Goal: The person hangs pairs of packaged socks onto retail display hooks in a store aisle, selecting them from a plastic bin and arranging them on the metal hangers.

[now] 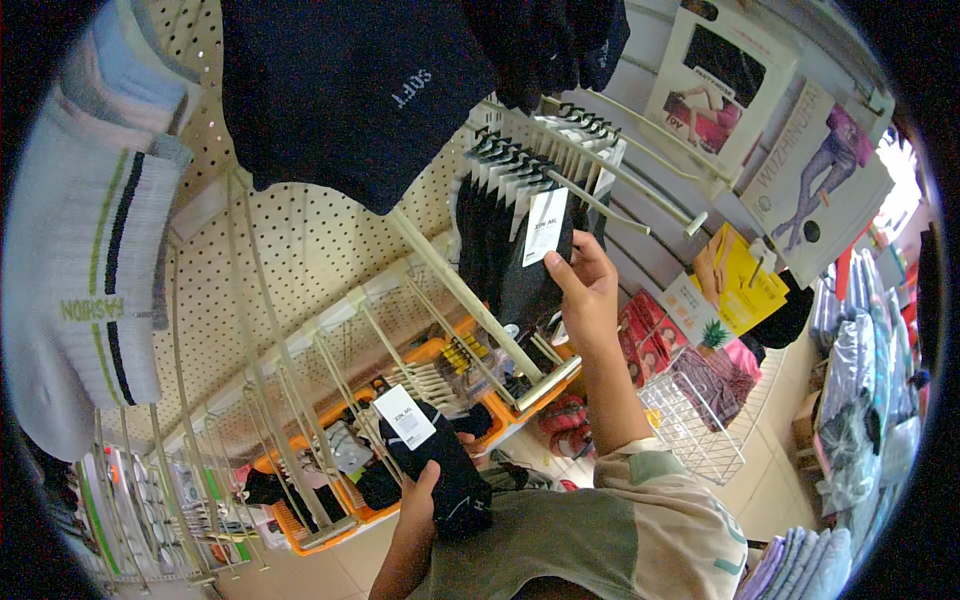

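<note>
My left hand [421,495] grips a bundle of black socks [454,487] low in front of my body, with a white card tag [405,417] facing up. At the display, my right hand [589,289] pinches the white tag [545,227] of the front pack in a row of hanging black socks [484,240]. Thumb and fingers close around the tag's lower edge. Small black hooks [517,154] carry these packs on a metal display prong [600,202]. Whether the pinched pack is still on the prong is hard to tell.
Large dark socks [345,90] and pale striped socks [112,277] hang close overhead. Bare metal prongs [465,292] jut from the perforated panel [322,247]. Orange baskets [292,532] with goods stand below, a white wire basket [694,420] to the right. Boxed hosiery [817,172] hangs on the right wall.
</note>
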Demonstrator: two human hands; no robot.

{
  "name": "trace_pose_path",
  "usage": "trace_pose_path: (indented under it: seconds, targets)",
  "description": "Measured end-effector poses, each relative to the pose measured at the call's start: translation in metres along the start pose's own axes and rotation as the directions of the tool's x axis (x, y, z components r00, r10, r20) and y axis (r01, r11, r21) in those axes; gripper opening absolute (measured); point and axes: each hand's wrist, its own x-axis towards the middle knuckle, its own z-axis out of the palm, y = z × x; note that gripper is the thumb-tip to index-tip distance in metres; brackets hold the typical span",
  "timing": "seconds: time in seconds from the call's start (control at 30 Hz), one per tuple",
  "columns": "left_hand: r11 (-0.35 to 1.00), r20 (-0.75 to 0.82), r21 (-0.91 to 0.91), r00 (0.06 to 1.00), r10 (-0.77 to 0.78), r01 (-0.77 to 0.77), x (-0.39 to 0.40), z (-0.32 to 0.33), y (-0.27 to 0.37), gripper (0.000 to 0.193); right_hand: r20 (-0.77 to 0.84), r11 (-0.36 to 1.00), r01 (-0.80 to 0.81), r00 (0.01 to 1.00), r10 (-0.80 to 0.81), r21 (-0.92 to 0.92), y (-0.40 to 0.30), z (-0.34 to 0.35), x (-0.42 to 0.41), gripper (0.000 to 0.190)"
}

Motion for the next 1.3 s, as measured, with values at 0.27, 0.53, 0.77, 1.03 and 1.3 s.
trace_pose_path:
  seconds: [0.27, 0.53, 0.77, 1.03, 1.3]
  targets:
    - [1.000, 0.015, -0.001, 1.000, -0.005, 0.005, 0.002, -0.004, 0.000, 0.068, -0.018, 0.998, -0.051, 0.999, 0.051, -0.028, -0.006, -0.002, -0.001, 0.025]
    - [0.991, -0.025, -0.120, 0.998, -0.056, 0.053, 0.002, 0.003, 0.004, 0.073, -0.024, 0.999, -0.015, 1.000, 0.014, -0.040, -0.002, -0.003, 0.002, 0.024]
    - [0.993, -0.056, -0.104, 0.997, -0.057, 0.051, -0.001, 0.009, 0.010, 0.073, -0.185, 0.971, -0.005, 0.982, -0.040, -0.239, 0.004, -0.020, 0.004, 0.020]
    - [0.993, -0.060, -0.102, 0.997, -0.058, 0.052, -0.005, 0.007, 0.012, 0.071, -0.228, 0.967, 0.127, 0.957, -0.178, -0.223, -0.026, -0.019, -0.031, 0.004]
    - [0.982, 0.056, -0.165, 0.995, -0.087, 0.095, -0.001, 0.002, 0.006, 0.067, 0.519, 0.854, -0.135, 0.743, 0.422, -0.502, 0.011, 0.014, -0.116, 0.019]
